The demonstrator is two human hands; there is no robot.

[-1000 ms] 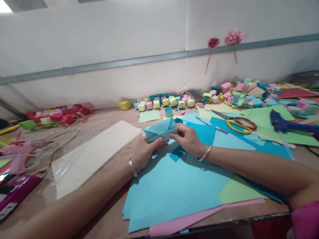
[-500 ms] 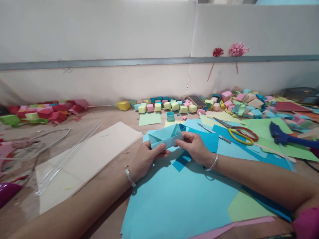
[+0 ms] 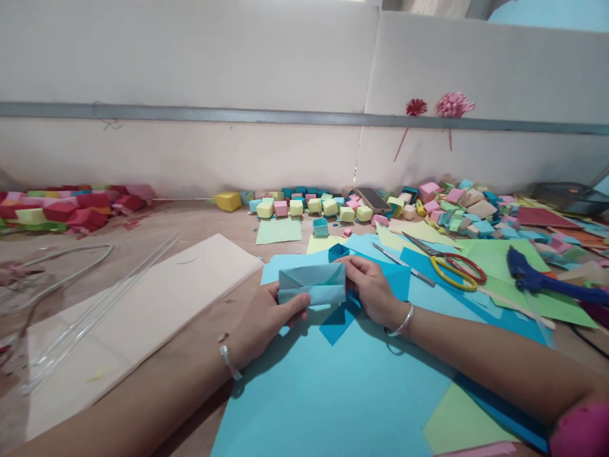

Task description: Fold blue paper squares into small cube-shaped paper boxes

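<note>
A light-blue folded paper (image 3: 311, 284) with crossing creases is held up between both hands, above the blue sheets. My left hand (image 3: 266, 314) grips its lower left side, with the thumb lying over the front. At the right edge, my right hand (image 3: 371, 285) pinches the same paper; some of those fingertips are hidden behind it. Just beneath lies a darker blue paper piece (image 3: 335, 325) on the large light-blue sheets (image 3: 328, 393). A small dark-blue folded paper box (image 3: 339, 252) sits right behind the held paper.
Scissors (image 3: 451, 263), a craft knife (image 3: 402, 263) and a blue glue gun (image 3: 537, 276) lie to the right. A cream board (image 3: 152, 317) with clear sticks rests at left. Paper cubes (image 3: 304, 206) line the back, with a phone (image 3: 372, 198) among them.
The folded paper has flattened: its raised, pointed flap now lies down into a rectangle. My right hand has shifted to its upper right edge. The whole view has turned slightly.
</note>
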